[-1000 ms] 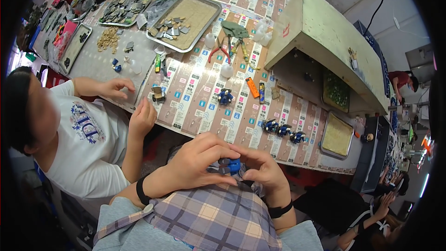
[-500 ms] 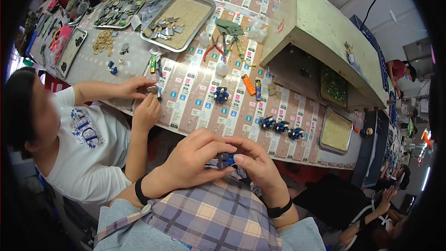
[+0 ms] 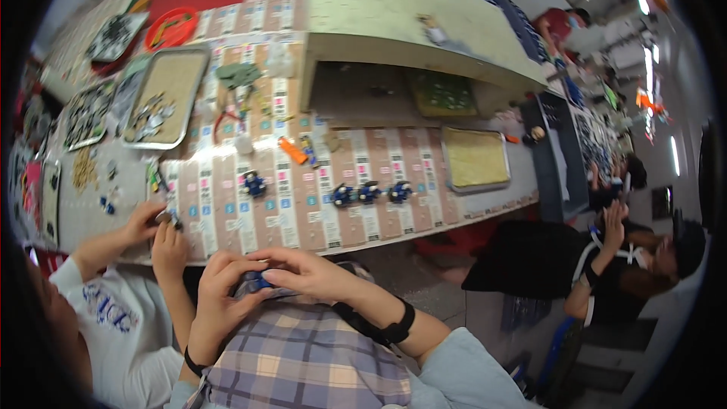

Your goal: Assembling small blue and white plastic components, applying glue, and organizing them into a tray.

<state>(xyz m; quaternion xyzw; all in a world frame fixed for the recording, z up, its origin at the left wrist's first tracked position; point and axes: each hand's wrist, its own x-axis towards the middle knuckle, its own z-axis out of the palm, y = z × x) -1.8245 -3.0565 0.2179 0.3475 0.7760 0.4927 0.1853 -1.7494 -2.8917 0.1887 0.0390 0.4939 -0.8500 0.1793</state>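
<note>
Above my lap, close to the table's front edge, a small blue and dark figurine (image 3: 256, 282) sits between my two hands. My left hand (image 3: 219, 288) grips it from the left with curled fingers. From the right, my right hand (image 3: 307, 273) closes on the same piece, fingers and thumb pressed against it. The fingers hide much of its shape. On the table beyond lie similar blue figurines: one (image 3: 254, 184) stands apart, and a row of three (image 3: 369, 192) lies farther right.
At left, a co-worker's hands (image 3: 155, 231) handle a small piece. An orange lighter (image 3: 292, 151), red-handled pliers (image 3: 219, 125) and a metal tray (image 3: 198, 98) of grey pieces lie beyond. A box-like hood (image 3: 363, 49) stands at the back; a yellow-lined tray (image 3: 477, 184) lies right.
The view has swung to the right, so the table and its things appear farther left. Both hands still hold the figurine, with the right hand's fingers now more across its top.
</note>
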